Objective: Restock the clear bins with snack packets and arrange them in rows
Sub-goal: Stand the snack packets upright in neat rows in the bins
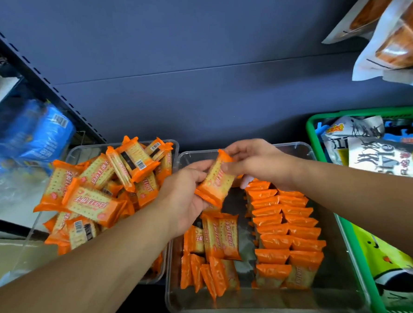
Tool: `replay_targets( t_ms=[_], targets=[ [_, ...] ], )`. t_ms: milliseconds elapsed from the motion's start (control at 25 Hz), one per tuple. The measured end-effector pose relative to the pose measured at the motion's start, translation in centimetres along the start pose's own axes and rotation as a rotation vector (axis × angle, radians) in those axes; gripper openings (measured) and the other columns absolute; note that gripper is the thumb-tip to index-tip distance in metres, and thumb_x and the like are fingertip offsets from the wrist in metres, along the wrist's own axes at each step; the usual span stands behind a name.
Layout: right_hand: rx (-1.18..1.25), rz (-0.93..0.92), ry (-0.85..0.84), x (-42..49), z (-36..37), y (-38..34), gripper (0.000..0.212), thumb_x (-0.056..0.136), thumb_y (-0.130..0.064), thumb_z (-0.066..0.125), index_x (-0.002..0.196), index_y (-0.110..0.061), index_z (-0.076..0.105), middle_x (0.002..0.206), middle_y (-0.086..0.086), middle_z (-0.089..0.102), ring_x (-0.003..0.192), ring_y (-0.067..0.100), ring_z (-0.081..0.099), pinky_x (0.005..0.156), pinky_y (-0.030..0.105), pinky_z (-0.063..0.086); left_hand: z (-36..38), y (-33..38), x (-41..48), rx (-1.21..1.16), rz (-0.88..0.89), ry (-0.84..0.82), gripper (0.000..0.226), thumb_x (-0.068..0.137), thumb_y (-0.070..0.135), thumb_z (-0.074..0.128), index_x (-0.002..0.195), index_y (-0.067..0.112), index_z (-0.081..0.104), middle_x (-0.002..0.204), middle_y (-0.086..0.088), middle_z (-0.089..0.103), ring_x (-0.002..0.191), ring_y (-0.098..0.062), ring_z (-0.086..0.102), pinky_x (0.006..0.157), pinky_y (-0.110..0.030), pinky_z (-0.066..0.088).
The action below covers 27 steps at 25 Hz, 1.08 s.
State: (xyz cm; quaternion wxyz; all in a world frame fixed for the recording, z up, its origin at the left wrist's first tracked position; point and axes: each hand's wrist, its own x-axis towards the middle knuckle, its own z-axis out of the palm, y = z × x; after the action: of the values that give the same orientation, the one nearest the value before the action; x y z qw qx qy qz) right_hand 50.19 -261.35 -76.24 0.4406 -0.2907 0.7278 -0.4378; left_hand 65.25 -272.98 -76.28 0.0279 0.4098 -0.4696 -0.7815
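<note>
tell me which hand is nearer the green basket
Right. The right hand pinches the packet's top end, a short way left of the green basket; the left hand holds the lower end, farther left.

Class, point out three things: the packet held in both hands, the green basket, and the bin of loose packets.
held packet (pixel 216 180), head view, printed face.
green basket (pixel 311 135), head view, left rim.
loose-packet bin (pixel 79 150), head view, far wall.
</note>
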Motion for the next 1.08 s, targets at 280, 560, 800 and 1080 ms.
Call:
replay_targets(
  t_ms=[280, 560, 800, 1080],
  targets=[
    [0.08, -0.039, 0.282, -1.0, -4.0, 1.8, 0.023, 0.085, -0.015, 0.084, 0.105, -0.024, 0.075, 0.091, -0.007, 0.079, 0.08, 0.012, 0.077, 0.063, 0.033, 0.059, -0.3, -5.6, 5.1, 1.249, 0.136, 0.147, 0.043, 0.101, 0.03, 0.06, 0.144, 0.025, 0.058, 0.143, -0.004, 0.06, 0.13, -0.025, 0.058, 0.11, -0.031, 0.046],
    [0.064, -0.034, 0.251, -1.6, -3.3, 2.4, 0.021, 0.088, -0.016, 0.083, 0.105, -0.024, 0.074, 0.091, -0.005, 0.079, 0.072, 0.007, 0.075, 0.058, 0.026, 0.057, -1.0, -7.8, 6.5, 1.272, -0.035, 0.06, 0.047, 0.103, 0.043, 0.058, 0.149, 0.037, 0.055, 0.155, -0.009, 0.03, 0.144, -0.033, 0.04, 0.124, -0.038, 0.032],
    [-0.051, -0.104, 0.325, -1.9, -3.9, 1.6, 0.021, 0.088, -0.018, 0.081, 0.103, -0.029, 0.071, 0.094, -0.006, 0.075, 0.083, 0.012, 0.074, 0.058, 0.023, 0.057, -0.8, -4.7, 1.4, 1.061, 0.382, 0.26, 0.037, 0.101, 0.035, 0.065, 0.137, 0.027, 0.068, 0.132, 0.002, 0.069, 0.111, -0.012, 0.069, 0.101, -0.024, 0.052],
    [0.026, -0.095, 0.148, -2.1, -2.5, -0.1, 0.024, 0.087, -0.007, 0.08, 0.105, -0.018, 0.071, 0.092, 0.0, 0.079, 0.084, 0.019, 0.077, 0.066, 0.038, 0.063, -0.4, 0.6, -3.4, 0.604, 0.198, 0.212, 0.113, 0.077, 0.008, 0.088, 0.164, 0.034, 0.021, 0.122, 0.007, 0.07, 0.106, -0.008, 0.07, 0.103, -0.038, 0.054]
  ],
)
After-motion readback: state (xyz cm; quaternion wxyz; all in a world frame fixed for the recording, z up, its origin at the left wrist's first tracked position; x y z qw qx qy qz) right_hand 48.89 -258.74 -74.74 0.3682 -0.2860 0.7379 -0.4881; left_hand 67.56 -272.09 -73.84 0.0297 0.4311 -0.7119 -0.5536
